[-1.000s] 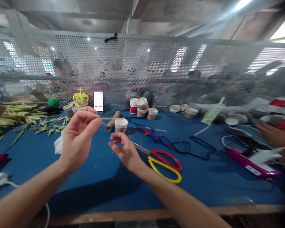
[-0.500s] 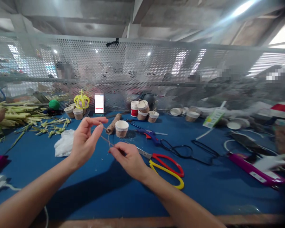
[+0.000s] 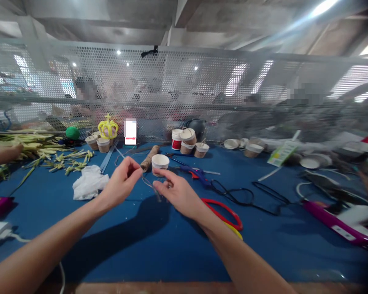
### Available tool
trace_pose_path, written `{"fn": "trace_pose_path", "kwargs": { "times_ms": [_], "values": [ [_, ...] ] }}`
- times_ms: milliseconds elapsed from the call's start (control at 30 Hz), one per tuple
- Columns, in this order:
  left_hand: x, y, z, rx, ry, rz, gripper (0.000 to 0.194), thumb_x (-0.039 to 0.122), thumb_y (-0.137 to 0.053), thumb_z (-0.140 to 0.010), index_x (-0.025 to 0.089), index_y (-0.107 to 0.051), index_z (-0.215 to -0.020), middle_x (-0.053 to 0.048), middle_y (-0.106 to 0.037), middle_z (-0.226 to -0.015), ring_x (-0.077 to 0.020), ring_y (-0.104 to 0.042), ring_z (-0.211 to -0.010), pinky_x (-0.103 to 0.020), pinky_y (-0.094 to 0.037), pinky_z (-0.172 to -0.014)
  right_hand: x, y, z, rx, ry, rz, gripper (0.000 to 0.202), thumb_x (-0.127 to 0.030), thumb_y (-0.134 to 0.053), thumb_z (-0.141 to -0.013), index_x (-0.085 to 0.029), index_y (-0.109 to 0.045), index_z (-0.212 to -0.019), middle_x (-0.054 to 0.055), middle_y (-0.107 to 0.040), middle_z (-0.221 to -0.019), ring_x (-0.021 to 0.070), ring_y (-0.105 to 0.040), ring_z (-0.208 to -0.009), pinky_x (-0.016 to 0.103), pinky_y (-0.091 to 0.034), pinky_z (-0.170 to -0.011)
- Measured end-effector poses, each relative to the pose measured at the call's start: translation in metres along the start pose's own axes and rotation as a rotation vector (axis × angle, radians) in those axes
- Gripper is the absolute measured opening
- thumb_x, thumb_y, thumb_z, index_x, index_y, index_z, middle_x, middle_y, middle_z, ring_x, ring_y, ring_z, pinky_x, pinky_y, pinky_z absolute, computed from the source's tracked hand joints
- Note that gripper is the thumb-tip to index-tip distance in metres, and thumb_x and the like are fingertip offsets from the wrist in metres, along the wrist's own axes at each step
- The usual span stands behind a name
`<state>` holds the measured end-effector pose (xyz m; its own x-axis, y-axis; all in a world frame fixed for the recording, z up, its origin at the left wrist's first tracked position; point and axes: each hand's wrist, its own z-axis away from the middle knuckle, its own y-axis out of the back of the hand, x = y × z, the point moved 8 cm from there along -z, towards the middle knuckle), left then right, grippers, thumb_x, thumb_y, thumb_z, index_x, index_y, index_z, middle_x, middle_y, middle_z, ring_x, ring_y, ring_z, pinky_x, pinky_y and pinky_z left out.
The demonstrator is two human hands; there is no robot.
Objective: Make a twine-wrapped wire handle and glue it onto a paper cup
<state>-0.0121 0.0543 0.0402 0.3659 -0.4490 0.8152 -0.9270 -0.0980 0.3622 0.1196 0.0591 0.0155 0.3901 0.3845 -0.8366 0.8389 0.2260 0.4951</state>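
Thin twine (image 3: 147, 182) hangs between my two hands above the blue table. My left hand (image 3: 124, 179) pinches one end between thumb and fingertips. My right hand (image 3: 178, 191) has thumb and index finger apart beside the loose end, with nothing clearly gripped. Just behind them a small white-rimmed cup (image 3: 160, 162) wrapped in twine stands upright, and a roll of twine (image 3: 150, 158) lies to its left. Red-and-yellow scissors (image 3: 225, 212) are partly hidden beneath my right forearm.
Crumpled white tissue (image 3: 89, 183) lies left of my left hand. A blue glue gun (image 3: 194, 173) with a black cord is to the right. Several cups (image 3: 188, 145) and a lit phone (image 3: 130, 132) stand at the back. Other people's hands show at both sides.
My left hand has closed its fingertips on the twine and moved slightly right. My right hand has opened its pinch and shifted right, covering more of the scissors. The view has shifted slightly.
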Motion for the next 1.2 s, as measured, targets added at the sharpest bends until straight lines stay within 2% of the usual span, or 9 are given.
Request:
{"fn": "trace_pose_path", "kwargs": {
  "times_ms": [100,200,300,433,600,733,833,1033,1200],
  "values": [
    [0.002,-0.021,0.006,-0.089,-0.048,-0.059,0.006,0.020,-0.043,-0.079,0.018,-0.041,-0.073,0.004,-0.045,-0.062,-0.0087,-0.042,-0.054,-0.021,-0.035,-0.051,-0.002,-0.020,0.002,-0.153,-0.059,-0.363,0.043,-0.044,-0.043,-0.080,-0.015,-0.041,-0.112,-0.001,-0.054,-0.061,0.0106,-0.052,-0.047,0.022,-0.040,-0.040],
    [0.002,-0.031,0.010,-0.083,-0.085,-0.198,0.006,0.020,-0.041,-0.080,0.018,-0.042,-0.074,0.002,-0.049,-0.063,-0.0102,-0.043,-0.054,-0.023,-0.034,-0.050,0.003,-0.027,0.003,-0.139,-0.112,-0.505,0.032,-0.047,-0.042,-0.080,-0.018,-0.044,-0.092,-0.003,-0.050,-0.059,0.0096,-0.052,-0.047,0.020,-0.040,-0.039],
    [-0.001,-0.033,0.009,-0.073,-0.095,-0.240,0.006,0.019,-0.041,-0.080,0.018,-0.042,-0.074,0.001,-0.050,-0.065,-0.0109,-0.044,-0.056,-0.025,-0.034,-0.052,0.011,-0.021,0.002,-0.043,-0.138,-0.438,0.028,-0.046,-0.042,-0.080,-0.018,-0.043,-0.075,-0.005,-0.045,-0.056,0.0051,-0.042,-0.042,0.017,-0.031,-0.037],
    [-0.006,-0.032,0.005,-0.139,-0.038,-0.061,0.006,0.021,-0.044,-0.078,0.018,-0.040,-0.075,0.003,-0.045,-0.065,-0.0098,-0.042,-0.058,-0.023,-0.036,-0.055,0.012,-0.015,0.000,-0.001,-0.091,-0.379,0.023,-0.040,-0.046,-0.079,-0.017,-0.047,-0.074,-0.007,-0.037,-0.052,0.0048,-0.032,-0.042,0.018,-0.026,-0.040],
    [-0.008,-0.028,0.001,-0.193,0.075,0.172,0.002,0.019,-0.042,-0.078,0.017,-0.042,-0.077,0.003,-0.043,-0.065,-0.0079,-0.039,-0.056,-0.021,-0.033,-0.051,0.008,-0.012,-0.001,0.037,-0.047,-0.322,0.019,-0.036,-0.049,-0.077,-0.017,-0.052,-0.077,-0.006,-0.036,-0.052,0.0066,-0.031,-0.045,0.021,-0.025,-0.041],
    [-0.016,-0.029,0.001,-0.188,0.166,0.286,0.003,0.019,-0.045,-0.076,0.016,-0.044,-0.078,0.005,-0.042,-0.060,-0.0066,-0.034,-0.050,-0.020,-0.028,-0.046,0.004,-0.012,0.001,0.042,-0.035,-0.264,0.019,-0.034,-0.047,-0.078,-0.016,-0.054,-0.078,-0.006,-0.035,-0.051,0.0069,-0.031,-0.045,0.021,-0.025,-0.042],
    [-0.022,-0.029,0.002,-0.163,0.193,0.302,0.005,0.018,-0.047,-0.074,0.016,-0.045,-0.079,0.005,-0.044,-0.060,-0.0062,-0.035,-0.050,-0.020,-0.029,-0.046,0.000,-0.012,0.002,0.030,-0.018,-0.219,0.019,-0.032,-0.046,-0.079,-0.016,-0.055,-0.078,-0.006,-0.037,-0.052,0.0064,-0.030,-0.045,0.021,-0.025,-0.042],
    [-0.022,-0.024,-0.001,-0.096,0.160,0.208,0.005,0.018,-0.050,-0.072,0.014,-0.048,-0.075,0.005,-0.044,-0.056,-0.0062,-0.038,-0.049,-0.020,-0.030,-0.047,-0.009,-0.012,0.004,0.023,0.063,-0.111,0.019,-0.028,-0.046,-0.080,-0.014,-0.057,-0.076,-0.004,-0.044,-0.058,0.0067,-0.035,-0.051,0.020,-0.029,-0.047],
    [-0.026,-0.025,-0.001,-0.118,0.207,0.272,0.009,0.020,-0.052,-0.071,0.014,-0.049,-0.076,0.005,-0.045,-0.055,-0.0060,-0.038,-0.048,-0.020,-0.030,-0.046,-0.008,-0.011,0.005,0.039,0.042,-0.096,0.019,-0.027,-0.046,-0.080,-0.013,-0.056,-0.073,-0.004,-0.042,-0.056,0.0069,-0.035,-0.051,0.020,-0.029,-0.047]
  ]
}}
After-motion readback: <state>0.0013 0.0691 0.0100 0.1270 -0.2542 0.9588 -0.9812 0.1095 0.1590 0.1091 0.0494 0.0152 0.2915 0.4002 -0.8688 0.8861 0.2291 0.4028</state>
